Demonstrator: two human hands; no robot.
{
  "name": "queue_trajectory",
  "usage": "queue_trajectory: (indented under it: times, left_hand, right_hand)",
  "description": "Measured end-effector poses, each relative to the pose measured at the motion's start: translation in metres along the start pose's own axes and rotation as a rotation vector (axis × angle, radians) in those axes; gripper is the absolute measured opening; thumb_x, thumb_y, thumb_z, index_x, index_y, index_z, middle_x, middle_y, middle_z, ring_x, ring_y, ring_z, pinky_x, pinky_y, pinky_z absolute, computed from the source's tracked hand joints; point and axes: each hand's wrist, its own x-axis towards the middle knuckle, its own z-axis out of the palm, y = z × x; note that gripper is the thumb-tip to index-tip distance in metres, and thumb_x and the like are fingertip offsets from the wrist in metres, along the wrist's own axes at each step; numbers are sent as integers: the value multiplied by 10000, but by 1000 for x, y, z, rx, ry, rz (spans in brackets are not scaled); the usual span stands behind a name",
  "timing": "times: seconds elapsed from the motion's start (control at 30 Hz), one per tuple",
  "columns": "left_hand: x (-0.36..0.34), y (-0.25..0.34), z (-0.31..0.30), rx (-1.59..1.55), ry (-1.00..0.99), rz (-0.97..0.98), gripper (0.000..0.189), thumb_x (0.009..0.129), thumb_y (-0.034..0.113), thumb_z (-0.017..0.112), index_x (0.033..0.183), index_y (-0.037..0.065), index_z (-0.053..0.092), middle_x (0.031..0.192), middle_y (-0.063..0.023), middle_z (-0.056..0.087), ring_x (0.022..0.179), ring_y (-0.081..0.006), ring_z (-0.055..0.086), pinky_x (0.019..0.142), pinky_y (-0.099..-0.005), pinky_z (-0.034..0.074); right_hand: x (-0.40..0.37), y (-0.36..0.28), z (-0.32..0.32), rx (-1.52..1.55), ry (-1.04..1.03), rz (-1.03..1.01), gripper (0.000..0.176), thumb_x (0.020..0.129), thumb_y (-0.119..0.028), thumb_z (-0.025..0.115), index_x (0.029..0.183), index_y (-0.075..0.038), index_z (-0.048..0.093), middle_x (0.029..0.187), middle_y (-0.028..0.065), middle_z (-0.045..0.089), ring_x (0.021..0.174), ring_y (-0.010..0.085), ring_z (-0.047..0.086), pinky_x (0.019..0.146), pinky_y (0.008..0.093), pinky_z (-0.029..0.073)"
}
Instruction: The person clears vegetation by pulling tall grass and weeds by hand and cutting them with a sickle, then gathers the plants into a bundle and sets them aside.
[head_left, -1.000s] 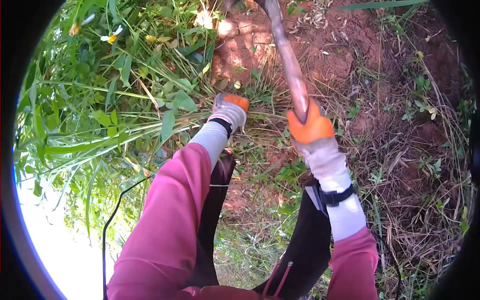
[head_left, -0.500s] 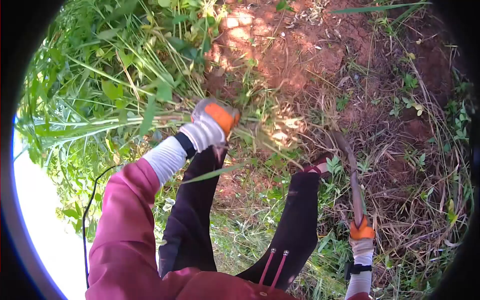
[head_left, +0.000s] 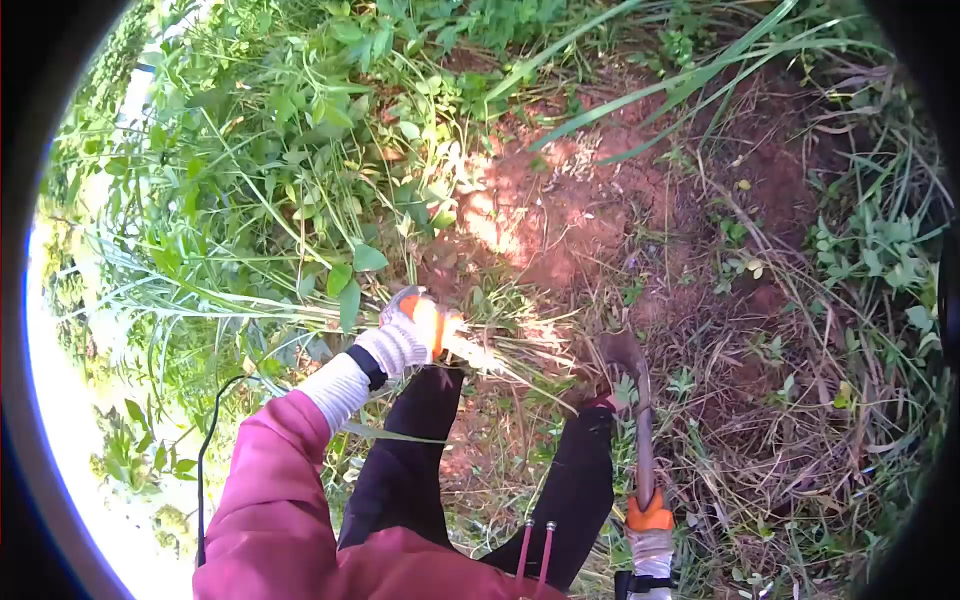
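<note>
My left hand (head_left: 412,328), in a white and orange work glove, is closed around a bunch of long grass (head_left: 265,308). The leafy blades fan out to the left, while stems and roots stick out on the right. At the lower right, my right hand (head_left: 650,530), gloved the same way, grips the handle of a short hoe (head_left: 644,425). The hoe's brown blade (head_left: 620,349) is at the ground, just right of the grass roots and close to my foot (head_left: 603,400).
Dense green weeds (head_left: 310,130) grow at the upper left. Bare reddish soil (head_left: 570,220) lies ahead, with dry cut grass (head_left: 740,370) to the right. My dark-trousered legs (head_left: 565,480) stand below, and a black cable (head_left: 212,440) hangs beside my left sleeve.
The hoe and my right hand have shifted left, bringing the blade nearer the grass roots. My left hand still holds the bunch and appears lower, as the whole view has tilted upward.
</note>
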Motion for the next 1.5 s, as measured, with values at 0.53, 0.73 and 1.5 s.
queue_trajectory:
  times: [0.53,0.73,1.5]
  left_hand:
    - [-193,68,-226,-250,769,117,391,682,287,712,1046,155,658,718,-105,649,670,-302,639,598,-390,515]
    - [-225,-90,-348,-359,1516,-160,314,704,244,790,926,43,696,830,-108,693,732,-232,652,655,-350,507]
    - [-55,181,-275,-341,880,228,504,599,133,811,1050,27,613,884,-94,688,773,-173,646,705,-313,518]
  right_hand:
    - [-136,40,-47,113,-181,448,634,679,-497,676,1123,-56,572,966,211,670,916,368,652,826,441,509]
    - [-165,39,-12,162,-191,561,654,687,-501,671,1165,-67,566,1088,203,641,1007,366,622,888,433,486]
    - [-146,211,-85,1137,1368,1113,366,804,-256,657,1087,-40,572,717,97,622,472,189,595,399,363,475]
